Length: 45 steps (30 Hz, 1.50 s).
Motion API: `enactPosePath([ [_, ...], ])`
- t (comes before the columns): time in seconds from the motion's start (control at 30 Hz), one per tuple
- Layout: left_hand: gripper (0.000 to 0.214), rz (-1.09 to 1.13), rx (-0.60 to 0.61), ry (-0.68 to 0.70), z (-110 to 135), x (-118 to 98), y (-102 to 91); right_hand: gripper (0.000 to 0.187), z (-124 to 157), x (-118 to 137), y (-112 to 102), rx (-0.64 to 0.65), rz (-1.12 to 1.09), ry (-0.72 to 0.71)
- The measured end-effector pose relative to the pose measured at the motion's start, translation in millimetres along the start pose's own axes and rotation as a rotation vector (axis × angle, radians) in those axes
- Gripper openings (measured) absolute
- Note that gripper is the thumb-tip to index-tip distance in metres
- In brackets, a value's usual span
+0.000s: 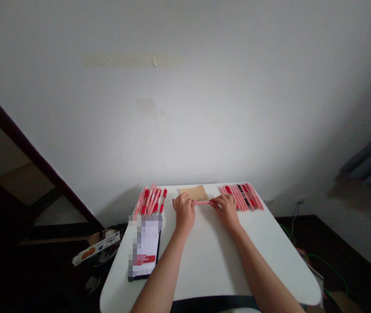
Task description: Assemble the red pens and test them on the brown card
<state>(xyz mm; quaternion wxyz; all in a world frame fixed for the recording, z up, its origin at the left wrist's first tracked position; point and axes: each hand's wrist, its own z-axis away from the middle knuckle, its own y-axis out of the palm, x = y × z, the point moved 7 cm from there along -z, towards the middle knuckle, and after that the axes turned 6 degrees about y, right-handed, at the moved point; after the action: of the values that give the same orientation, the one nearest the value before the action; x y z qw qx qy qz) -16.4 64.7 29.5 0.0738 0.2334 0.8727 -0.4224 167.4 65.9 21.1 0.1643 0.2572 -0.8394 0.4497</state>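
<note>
At the far side of the white table (205,256), in the head view, a slender pink pen (201,202) was held crosswise between two hands. The left hand (184,213) gripped its left end with bent fingers, and the right hand (227,212) pinched its right end. Fingers covered both ends, so only the middle of the barrel showed; whether it touched the tabletop could not be told.

Along the table's far edge lay a piece of brown paper (195,191), its near left part hidden behind the left hand. By the table's far right corner, a row of pink, red and black pens (242,197) lay side by side, its near left end partly covered by the right hand. By the far left corner, a looser bunch of pink and red pens (149,200) overlapped, too jumbled to count.

On the table's left side lay a touchscreen device (151,234), much of its screen blurred into blocks and unreadable. The table's near left corner was cut off by the frame. To its left, dark clutter was hard to make out around a printed box (97,250).
</note>
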Motion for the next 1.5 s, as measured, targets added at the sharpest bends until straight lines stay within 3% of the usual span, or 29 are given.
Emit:
enactPosePath([
  [0.47,0.02,0.027,-0.011,-0.015,0,1,0.7,0.022,0,-6,-4,-0.066,-0.08,0.057],
  [1.07,0.016,-0.04,-0.054,-0.125,3,5,-10.6,0.027,2,-25,-7,-0.205,0.01,0.144],
  [1.5,0.02,-0.159,-0.06,-0.188,7,4,-11.1,0.028,1,-29,-5,-0.18,0.051,0.202],
])
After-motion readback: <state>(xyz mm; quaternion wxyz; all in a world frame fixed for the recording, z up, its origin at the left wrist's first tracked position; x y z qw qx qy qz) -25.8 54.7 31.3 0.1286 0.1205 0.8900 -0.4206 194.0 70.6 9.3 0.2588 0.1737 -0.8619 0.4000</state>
